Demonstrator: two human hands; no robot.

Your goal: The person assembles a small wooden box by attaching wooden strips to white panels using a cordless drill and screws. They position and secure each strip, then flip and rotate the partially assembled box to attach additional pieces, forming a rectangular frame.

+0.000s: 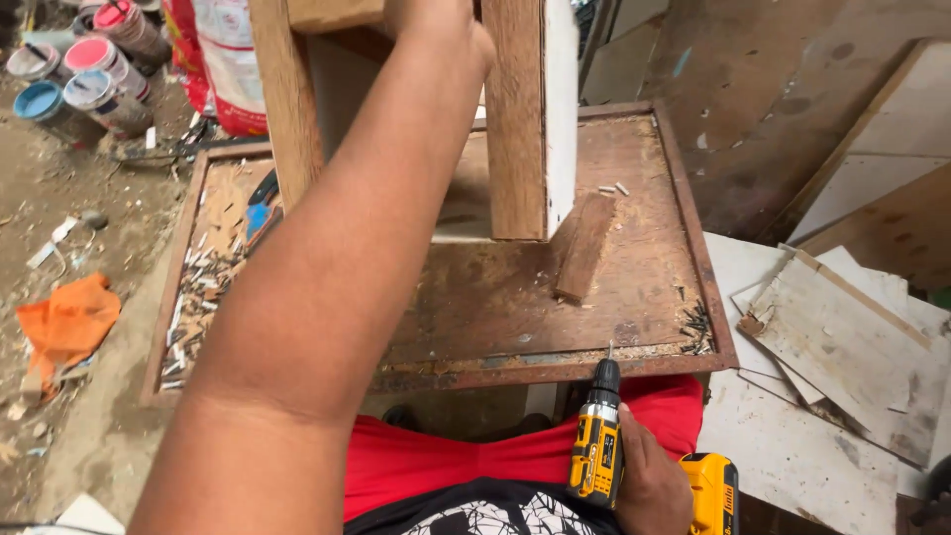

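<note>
Wood frame (515,119): my left hand (436,25) grips its top, fingers hidden.
Yellow drill (596,446): my right hand (649,485) clasps it.
Paint cans (89,69): round, pink and blue lids, upper left.
Sack (223,59): white and red, beside them.

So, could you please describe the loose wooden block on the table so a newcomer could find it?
Start at the rimmed wooden table. Right of the upright wooden frame held by the left hand, the wooden block lies flat: short, dark and unattached.

Bare arms, no sleeves visible. Red shorts (446,461) over lap. Dark shirt (495,510) with white cracked pattern at hem. Hands ungloved, no rings or watch seen.
</note>
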